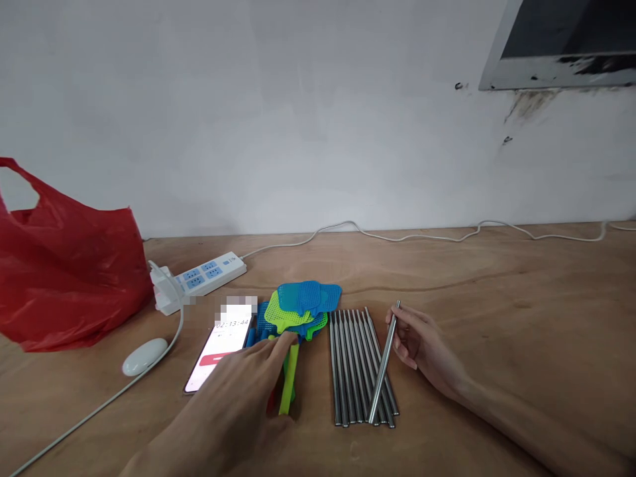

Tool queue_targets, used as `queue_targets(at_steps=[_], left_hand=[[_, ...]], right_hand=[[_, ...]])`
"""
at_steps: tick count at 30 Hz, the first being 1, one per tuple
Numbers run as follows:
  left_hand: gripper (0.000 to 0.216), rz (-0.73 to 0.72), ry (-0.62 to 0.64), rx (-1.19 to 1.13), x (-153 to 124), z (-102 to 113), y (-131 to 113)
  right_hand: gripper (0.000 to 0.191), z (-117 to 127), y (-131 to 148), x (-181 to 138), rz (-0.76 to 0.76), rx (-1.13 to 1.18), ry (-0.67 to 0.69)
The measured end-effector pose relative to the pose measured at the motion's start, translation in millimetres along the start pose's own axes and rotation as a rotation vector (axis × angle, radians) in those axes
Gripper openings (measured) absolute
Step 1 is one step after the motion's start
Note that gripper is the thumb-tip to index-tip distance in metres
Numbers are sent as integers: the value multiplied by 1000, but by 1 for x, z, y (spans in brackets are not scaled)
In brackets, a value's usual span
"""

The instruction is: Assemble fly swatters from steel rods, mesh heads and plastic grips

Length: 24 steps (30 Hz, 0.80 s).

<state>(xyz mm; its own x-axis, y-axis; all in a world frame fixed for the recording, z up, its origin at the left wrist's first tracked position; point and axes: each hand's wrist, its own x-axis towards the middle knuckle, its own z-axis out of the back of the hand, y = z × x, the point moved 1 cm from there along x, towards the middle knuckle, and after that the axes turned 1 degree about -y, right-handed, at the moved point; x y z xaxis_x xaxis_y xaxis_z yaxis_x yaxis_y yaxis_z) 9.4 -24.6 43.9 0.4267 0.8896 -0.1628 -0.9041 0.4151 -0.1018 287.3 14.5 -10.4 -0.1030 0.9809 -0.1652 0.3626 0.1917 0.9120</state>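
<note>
My right hand (416, 343) pinches a thin steel rod (385, 361), which slants over a row of several matching steel rods (355, 361) lying side by side on the wooden table (497, 318). My left hand (233, 404) reaches forward with its fingertips on a pile of small plastic fly swatters (298, 308), blue and green, and one yellow-green handle (289, 379) runs back beneath the fingers. What the left fingers grip, if anything, is hidden under the hand.
A phone (218, 351) with a lit timer screen lies left of the swatters. Behind it are a white power strip (199, 278) with cables, a white oval device (144, 356) and a red plastic bag (64, 271). A white wall rises behind the table.
</note>
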Motion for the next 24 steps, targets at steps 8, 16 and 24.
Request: queue_targets(at_steps=[8,16,24], left_hand=[[21,-256,-103,-368,0,-13,-13],[16,-330,-142,-768,29,-1,-24],[11,-403,-223,-488,37,-11,-17]], right_hand=[[35,1,3,0,1,103,-18],[35,4,9,2,8,202,-112],[36,6,7,3,121,221,-148]])
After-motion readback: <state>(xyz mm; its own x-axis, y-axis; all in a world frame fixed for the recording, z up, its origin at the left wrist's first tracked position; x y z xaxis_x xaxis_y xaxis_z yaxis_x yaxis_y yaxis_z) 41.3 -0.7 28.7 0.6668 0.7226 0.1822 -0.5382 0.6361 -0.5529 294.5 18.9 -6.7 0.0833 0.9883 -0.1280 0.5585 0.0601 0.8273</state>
